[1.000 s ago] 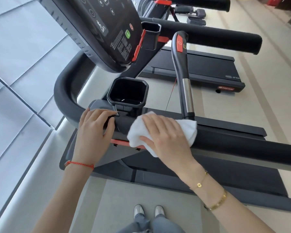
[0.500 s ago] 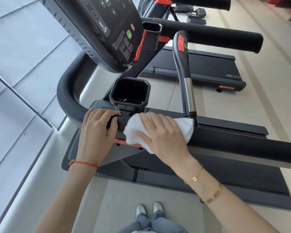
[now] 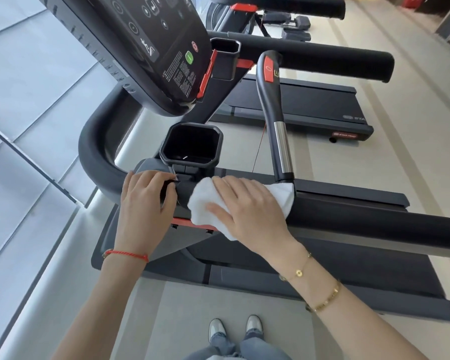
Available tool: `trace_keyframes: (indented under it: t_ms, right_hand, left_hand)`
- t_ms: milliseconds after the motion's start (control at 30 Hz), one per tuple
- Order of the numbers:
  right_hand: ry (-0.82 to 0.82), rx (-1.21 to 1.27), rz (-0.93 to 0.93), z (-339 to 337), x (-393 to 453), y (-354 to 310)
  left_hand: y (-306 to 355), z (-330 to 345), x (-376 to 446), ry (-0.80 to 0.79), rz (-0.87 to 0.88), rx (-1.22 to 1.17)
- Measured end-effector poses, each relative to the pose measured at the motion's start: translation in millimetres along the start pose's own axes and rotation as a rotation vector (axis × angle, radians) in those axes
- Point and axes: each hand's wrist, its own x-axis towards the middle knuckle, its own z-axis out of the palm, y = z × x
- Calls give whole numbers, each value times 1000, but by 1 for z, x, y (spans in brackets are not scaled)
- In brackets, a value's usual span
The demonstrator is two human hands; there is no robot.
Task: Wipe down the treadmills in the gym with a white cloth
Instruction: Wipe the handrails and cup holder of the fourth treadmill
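Honestly, the white cloth [image 3: 240, 203] looks soft and light, draped over the padded handrail [image 3: 361, 216] and pressed flat by the right hand [image 3: 250, 206]; a bunched handful should be taken. The rail's bend is gripped by the left hand [image 3: 143, 203].

pale tiled floor [image 3: 244, 302] lying under everything. grey wall panels [image 3: 31, 105] running along left side. two grey-white shoes [image 3: 235, 329] standing on floor at bottom edge, blue jeans hems [image 3: 234, 348] covering their tops. thin red string bracelet [image 3: 126, 254] sitting on one wrist, two gold bracelets [image 3: 312, 287] sitting on other wrist. dumbbells [image 3: 294, 27] resting on floor far at top.
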Motion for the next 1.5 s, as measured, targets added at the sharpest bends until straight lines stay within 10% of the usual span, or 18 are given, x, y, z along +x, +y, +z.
trace_keyframes:
  t_ms: [300,533,733,1167,1500]
  right_hand:
    - [210,-76,333,-12,-55,61]
    - [222,-42,73,-3,-60,68]
    - [239,-84,233,-20,-113,138]
    - [-204,-5,574,-73,-158,266]
    - [284,-141,231,-56,-236,293]
  left_hand:
    - [39,16,-7,-11,86,-75]
    - [93,42,-8,-73,140,-52]
    - [148,67,-14,-88,193,-36]
    - [263,123,-37,-76,210,-59]
    - [313,146,-51,-74,194,-30]
